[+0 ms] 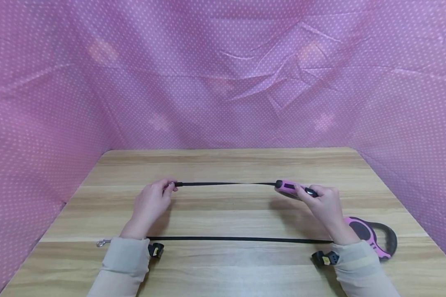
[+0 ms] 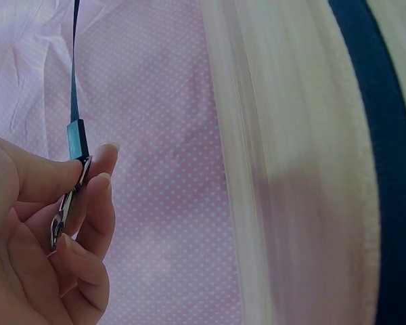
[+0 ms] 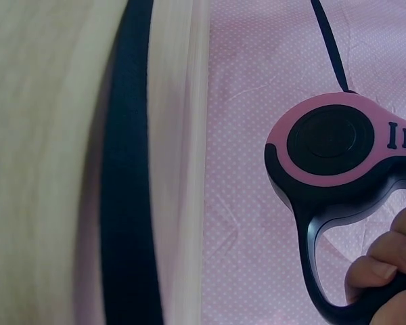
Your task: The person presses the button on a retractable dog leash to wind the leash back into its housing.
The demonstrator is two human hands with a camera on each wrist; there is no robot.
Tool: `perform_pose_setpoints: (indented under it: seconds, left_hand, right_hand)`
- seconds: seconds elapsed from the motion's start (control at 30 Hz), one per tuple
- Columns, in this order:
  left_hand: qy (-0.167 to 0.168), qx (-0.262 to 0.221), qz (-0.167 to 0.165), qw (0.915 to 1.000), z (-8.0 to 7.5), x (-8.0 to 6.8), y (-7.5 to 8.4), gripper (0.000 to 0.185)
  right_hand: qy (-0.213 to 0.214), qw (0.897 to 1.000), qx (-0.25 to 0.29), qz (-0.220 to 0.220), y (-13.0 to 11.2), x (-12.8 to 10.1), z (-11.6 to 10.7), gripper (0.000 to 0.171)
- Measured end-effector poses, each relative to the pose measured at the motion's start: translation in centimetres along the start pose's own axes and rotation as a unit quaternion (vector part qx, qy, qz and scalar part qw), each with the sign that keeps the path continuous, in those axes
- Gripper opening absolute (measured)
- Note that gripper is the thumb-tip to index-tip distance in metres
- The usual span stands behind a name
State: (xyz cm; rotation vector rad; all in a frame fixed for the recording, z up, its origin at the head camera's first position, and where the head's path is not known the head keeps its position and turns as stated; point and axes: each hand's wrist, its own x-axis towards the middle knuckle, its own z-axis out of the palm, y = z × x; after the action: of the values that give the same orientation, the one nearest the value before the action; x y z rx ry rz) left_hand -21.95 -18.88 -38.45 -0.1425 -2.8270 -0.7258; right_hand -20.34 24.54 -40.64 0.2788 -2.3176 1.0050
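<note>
Above the wooden table [image 1: 223, 214] a pink-and-black retractable leash is held stretched between both hands. My left hand [image 1: 166, 189] pinches the metal snap clip [image 2: 66, 206] at the end of its black tape [image 1: 226, 184]; in the left wrist view my left hand [image 2: 88, 179] holds the clip between thumb and fingers. My right hand [image 1: 314, 197] grips the handle of the leash housing [image 1: 289, 188], whose round pink face [image 3: 330, 145] shows in the right wrist view with curled fingers [image 3: 386, 271] on the black grip.
A second pink leash housing [image 1: 371, 237] lies on the table at the right, its black tape [image 1: 238, 239] running left to a metal clip [image 1: 103, 242]. Pink dotted cloth [image 1: 223, 82] walls the table on three sides.
</note>
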Motion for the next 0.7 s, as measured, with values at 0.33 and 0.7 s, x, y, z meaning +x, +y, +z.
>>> perform_pose_setpoints:
  seconds: [0.33, 0.7]
  left_hand:
    - [0.011, 0.01, 0.004, 0.9999, -0.12, -0.13, 0.2, 0.027]
    - [-0.002, 0.006, 0.001, 1.0, -0.19, -0.18, 0.64, 0.028]
  right_hand:
    - [-0.003, 1.0, -0.001, 0.0, -0.48, 0.03, 0.19, 0.028]
    - [-0.003, 1.0, 0.0, -0.013, -0.75, -0.07, 0.24, 0.032]
